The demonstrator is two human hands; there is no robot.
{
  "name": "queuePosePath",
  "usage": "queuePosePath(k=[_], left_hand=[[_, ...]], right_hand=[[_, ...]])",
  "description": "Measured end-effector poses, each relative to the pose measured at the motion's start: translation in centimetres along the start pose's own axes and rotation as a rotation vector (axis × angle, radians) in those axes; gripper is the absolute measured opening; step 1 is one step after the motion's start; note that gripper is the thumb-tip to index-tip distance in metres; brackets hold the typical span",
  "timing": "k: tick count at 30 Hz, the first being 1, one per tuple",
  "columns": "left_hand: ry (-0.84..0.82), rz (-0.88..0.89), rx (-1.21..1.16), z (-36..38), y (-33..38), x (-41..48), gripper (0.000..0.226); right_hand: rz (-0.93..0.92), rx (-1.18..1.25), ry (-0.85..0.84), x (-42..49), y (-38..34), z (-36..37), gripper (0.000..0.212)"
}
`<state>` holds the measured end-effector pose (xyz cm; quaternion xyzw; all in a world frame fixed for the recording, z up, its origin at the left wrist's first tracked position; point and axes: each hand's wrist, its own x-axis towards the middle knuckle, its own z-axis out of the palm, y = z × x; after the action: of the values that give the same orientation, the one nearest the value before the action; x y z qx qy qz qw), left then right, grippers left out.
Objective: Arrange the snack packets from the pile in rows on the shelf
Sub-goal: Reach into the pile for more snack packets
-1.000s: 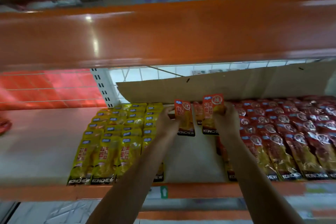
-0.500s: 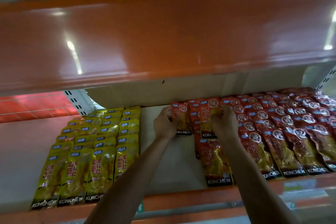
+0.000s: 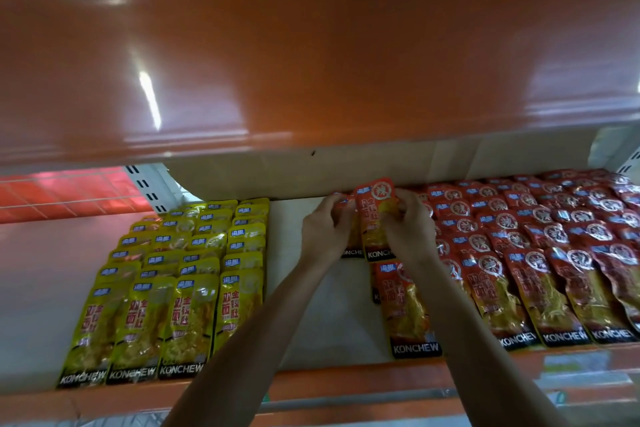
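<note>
Both my hands reach deep onto the white shelf (image 3: 332,315). My right hand (image 3: 407,229) pinches a red snack packet (image 3: 375,215) held upright near the back. Just left of it, my left hand (image 3: 325,229) grips another red packet (image 3: 348,236), mostly hidden behind my fingers and the first packet. Below them one red packet (image 3: 405,308) lies flat near the front. Rows of red packets (image 3: 540,246) fill the shelf to the right. Rows of yellow packets (image 3: 180,274) lie on the left.
A wide orange beam (image 3: 311,52) of the shelf above hangs low over the back of the shelf. A cardboard sheet (image 3: 381,166) lines the rear. An orange front lip (image 3: 346,381) edges the shelf. Bare white shelf lies between the yellow and red blocks.
The two red packets and my hands have come closer together near the back of the shelf. The camera has dropped and moved in, so the upper beam covers more of the view.
</note>
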<state>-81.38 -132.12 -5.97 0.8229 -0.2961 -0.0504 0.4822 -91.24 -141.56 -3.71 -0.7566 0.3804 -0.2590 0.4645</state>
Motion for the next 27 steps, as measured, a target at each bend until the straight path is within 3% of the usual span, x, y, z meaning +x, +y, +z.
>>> queuePosePath(k=[3,6,9,14,27], left_hand=[[-0.097,-0.105,-0.184,-0.1,0.5,-0.5,0.038],[0.01,-0.14,-0.217,-0.5,-0.6,-0.7,0.041],[0.067,-0.157,-0.184,-1.0,-2.0,-0.6,0.041],[0.006,-0.166,0.007,-1.0,-2.4,-1.0,0.045],[-0.008,-0.17,0.238,0.0,-1.7,-1.3,0.039]], right_hand=[[-0.044,-0.038,-0.045,-0.3,-0.4,0.8,0.042],[-0.048,-0.109,-0.08,-0.4,-0.3,0.9,0.041],[-0.079,-0.217,-0.069,-0.5,0.1,0.8,0.041],[-0.093,-0.284,-0.074,-0.8,0.3,0.7,0.042],[-0.129,-0.308,-0.085,-1.0,-0.2,0.9,0.043]])
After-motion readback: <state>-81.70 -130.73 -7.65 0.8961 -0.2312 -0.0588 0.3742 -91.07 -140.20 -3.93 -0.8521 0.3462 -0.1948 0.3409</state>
